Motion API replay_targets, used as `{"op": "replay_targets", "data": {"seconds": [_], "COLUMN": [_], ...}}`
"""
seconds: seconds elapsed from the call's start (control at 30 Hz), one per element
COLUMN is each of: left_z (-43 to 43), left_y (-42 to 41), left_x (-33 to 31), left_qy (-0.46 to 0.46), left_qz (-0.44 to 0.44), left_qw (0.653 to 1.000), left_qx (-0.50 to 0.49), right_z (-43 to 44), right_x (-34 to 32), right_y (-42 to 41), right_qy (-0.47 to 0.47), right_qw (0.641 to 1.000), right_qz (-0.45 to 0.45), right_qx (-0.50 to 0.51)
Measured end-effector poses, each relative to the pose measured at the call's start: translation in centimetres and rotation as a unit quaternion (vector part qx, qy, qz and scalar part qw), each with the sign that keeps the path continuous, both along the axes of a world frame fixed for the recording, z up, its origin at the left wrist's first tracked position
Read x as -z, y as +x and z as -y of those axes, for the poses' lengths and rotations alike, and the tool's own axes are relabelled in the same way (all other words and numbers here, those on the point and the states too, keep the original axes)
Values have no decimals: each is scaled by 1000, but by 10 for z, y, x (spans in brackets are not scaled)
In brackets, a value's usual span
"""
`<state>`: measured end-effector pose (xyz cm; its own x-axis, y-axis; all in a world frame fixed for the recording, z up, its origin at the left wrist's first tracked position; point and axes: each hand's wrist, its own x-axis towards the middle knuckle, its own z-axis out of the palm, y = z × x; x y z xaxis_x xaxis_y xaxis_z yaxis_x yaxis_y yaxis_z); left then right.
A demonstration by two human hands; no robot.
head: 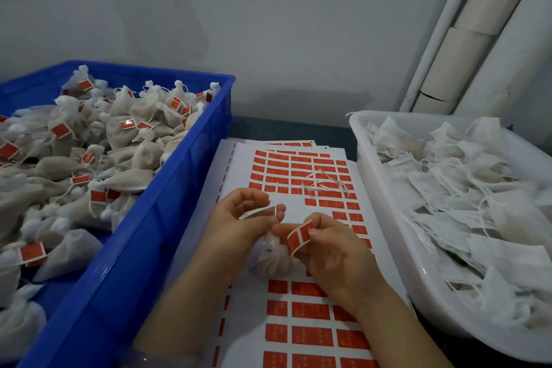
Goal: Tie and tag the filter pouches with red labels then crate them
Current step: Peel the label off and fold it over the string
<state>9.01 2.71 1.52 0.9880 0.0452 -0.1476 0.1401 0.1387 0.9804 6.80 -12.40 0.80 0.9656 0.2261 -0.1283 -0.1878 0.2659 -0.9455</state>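
At left, a blue crate point(167, 188) is sitting heaped with tied pouches point(125, 128), most of them carrying small red tags; its near and left sides are running out of the picture.

Just beside it, at center, the left hand point(239, 224) is hovering over the label sheets point(245, 164), its grip closed with thumb and forefinger pinching a thin white drawstring point(258, 211). The string is leading down to the filter pouch point(270, 260), which is lying on the sheets between and under both hands, its gathered neck pointing up. Only a pale slice of the pouch is showing, the palms covering the rest.

The right hand point(334, 254) is pinching a folded red label point(299, 237), its grip clamped on the upper end, the label hanging just right of the pouch neck. Whether label and string are touching is hard to make out.

Farther back on the sheets, a loose tangle of string point(325, 185) is lying across the red rows. The print on the labels is too blurred to read.

At right, a white tub point(385, 218) is holding flat, untied pouches point(463, 188), its far side cut off. A strip of dark surface point(292, 128) is showing behind the sheets.
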Motion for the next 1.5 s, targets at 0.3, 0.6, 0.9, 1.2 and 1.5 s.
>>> {"op": "replay_targets", "data": {"seconds": [0.3,0.6,0.9,1.2,1.5], "left_z": [0,-20,-18,-3,-9], "left_y": [3,-6,-21,-20,-7], "left_x": [8,-19,-29,-14,-14], "left_qy": [11,144,349,347,138], "left_qz": [11,168,54,75,101], "left_qw": [1000,958,852,856,976], "left_qx": [-18,185,387,375,136], "right_z": [-1,1,1,2,5], "right_x": [5,4,9,13,14], "right_y": [3,7,10,10,12], "right_qy": [77,144,162,169,170], "right_qw": [997,986,979,978,976], "right_qz": [-11,-45,-57,-51,-45], "right_qx": [-25,67,108,113,125]}}
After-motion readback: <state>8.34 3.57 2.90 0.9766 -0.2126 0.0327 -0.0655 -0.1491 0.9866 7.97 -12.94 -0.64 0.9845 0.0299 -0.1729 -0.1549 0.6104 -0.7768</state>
